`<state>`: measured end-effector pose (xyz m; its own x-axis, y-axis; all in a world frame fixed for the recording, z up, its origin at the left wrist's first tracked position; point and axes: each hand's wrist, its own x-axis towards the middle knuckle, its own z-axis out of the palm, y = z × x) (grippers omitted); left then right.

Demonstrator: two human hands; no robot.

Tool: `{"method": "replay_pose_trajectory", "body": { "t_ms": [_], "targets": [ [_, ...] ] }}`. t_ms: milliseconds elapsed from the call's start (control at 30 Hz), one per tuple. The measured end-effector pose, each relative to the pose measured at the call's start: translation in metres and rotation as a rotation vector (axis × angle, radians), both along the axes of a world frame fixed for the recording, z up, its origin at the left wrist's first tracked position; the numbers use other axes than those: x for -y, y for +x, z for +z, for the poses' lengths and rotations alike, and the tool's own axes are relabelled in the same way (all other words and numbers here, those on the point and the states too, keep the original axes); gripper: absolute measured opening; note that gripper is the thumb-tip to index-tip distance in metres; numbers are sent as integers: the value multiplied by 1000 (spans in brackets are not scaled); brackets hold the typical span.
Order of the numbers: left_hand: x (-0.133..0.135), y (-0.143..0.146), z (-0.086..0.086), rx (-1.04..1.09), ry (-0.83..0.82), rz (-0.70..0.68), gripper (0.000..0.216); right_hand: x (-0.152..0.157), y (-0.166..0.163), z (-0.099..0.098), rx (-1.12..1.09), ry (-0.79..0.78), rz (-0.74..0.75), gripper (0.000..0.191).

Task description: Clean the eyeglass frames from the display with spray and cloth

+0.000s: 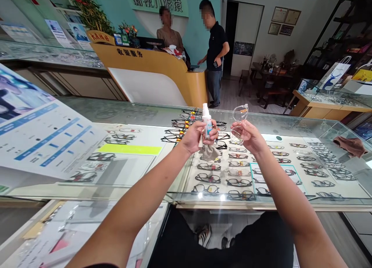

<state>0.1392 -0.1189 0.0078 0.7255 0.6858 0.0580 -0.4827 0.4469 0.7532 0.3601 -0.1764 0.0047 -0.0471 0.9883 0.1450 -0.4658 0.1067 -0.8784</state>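
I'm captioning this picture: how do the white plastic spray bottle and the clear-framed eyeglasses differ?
The white plastic spray bottle is opaque, with a printed label; the clear-framed eyeglasses are see-through. The bottle is upright in the left hand; the eyeglasses are turned sideways, one lens above the other, in the right hand. Both are held.

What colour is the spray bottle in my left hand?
The spray bottle is mostly white; the head view shows it best.

Hands, two: one left hand (194, 138), one right hand (250, 137). Between both, one bottle (207, 122), one grey cloth (210, 153), one pair of clear glasses (240, 113). Elsewhere, one leaflet (55, 134), one brown cloth (350, 146), two people (216, 43), four wall frames (279, 14). In the case, dozens of spectacles (208, 178), too crowded for exact counting.
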Motion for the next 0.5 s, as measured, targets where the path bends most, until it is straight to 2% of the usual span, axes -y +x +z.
{"method": "replay_pose_trajectory", "body": {
  "t_ms": [133, 200, 333, 500],
  "targets": [
    [0, -1, 0, -53, -7, -96, 67, 2, -5, 0, 42, 14, 11, 38],
    [-1, 0, -3, -68, -15, -120, 80, 4, -8, 0, 54, 19, 29, 39],
    [-4, 0, -6, -61, -35, -157, 89, 7, -13, 1, 67, 8, 50, 41],
    [-5, -1, -6, -52, -60, -165, 89, 8, -15, 2, 87, 8, 44, 41]
  ]
}}
